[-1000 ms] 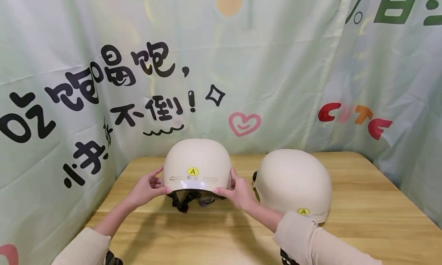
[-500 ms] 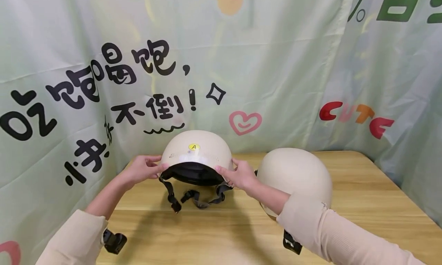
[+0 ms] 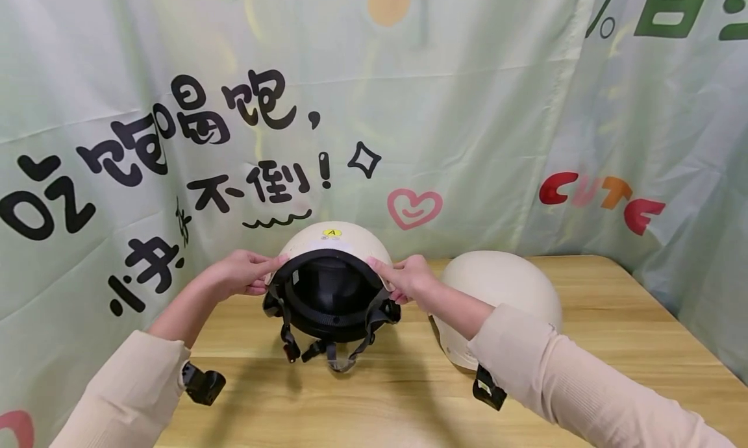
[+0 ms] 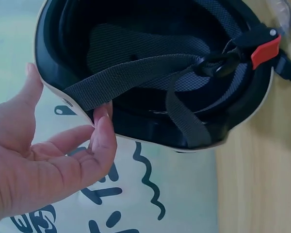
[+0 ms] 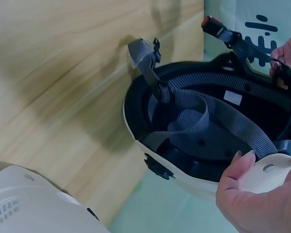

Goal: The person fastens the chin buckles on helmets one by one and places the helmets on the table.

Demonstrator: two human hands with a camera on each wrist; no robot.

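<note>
Above the table a cream helmet point(image 3: 356, 236) with a yellow "A" sticker is held between both hands, its black padded inside facing me. My left hand point(image 3: 241, 274) grips the left edge of the rim, thumb outside and fingertips at the inner edge beside a grey chin strap point(image 4: 131, 77). On the opposite edge my right hand point(image 3: 413, 279) pinches the rim between thumb and fingers. The straps dangle, and a red buckle piece point(image 4: 266, 52) shows in the left wrist view. A second cream helmet point(image 3: 502, 279) rests on the table, partly behind my right forearm.
The wooden table point(image 3: 613, 344) runs under both helmets. Printed cloth point(image 3: 479, 123) hangs close behind it and along its sides. A small black camera point(image 3: 202, 384) is strapped below my left wrist, another device point(image 3: 488, 388) below the right.
The held helmet has tipped back: its front rim swung up and its inside came into view. Both hands rose a little with it. The second helmet stayed in place.
</note>
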